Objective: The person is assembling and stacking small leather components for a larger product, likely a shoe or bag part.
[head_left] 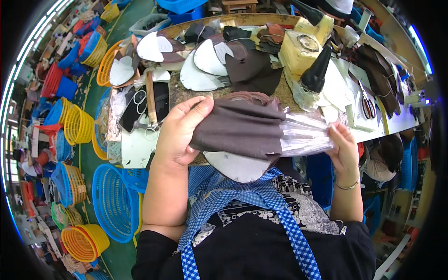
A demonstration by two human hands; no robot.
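A dark brown leather piece (238,126) is held up in front of me, its left end gripped between the thumb and fingers of my left hand (191,121). From its right side extends a gathered, see-through plastic sheet (305,135). My right hand (343,142) pinches the far end of this plastic, which looks drawn out between the two hands. Pinkish-brown edges of more material (254,97) show behind the leather. Below it hangs a rounded pale piece with a dark rim (240,166); how it joins the leather is hidden.
On the bench lie white-lined shoe pieces (198,70), a hammer (150,98), scissors (367,105) and stacked brown leather (378,70). A black shoe form (317,70) leans against a yellowish block (301,51). Blue baskets (116,203) and yellow baskets (84,242) stand at left.
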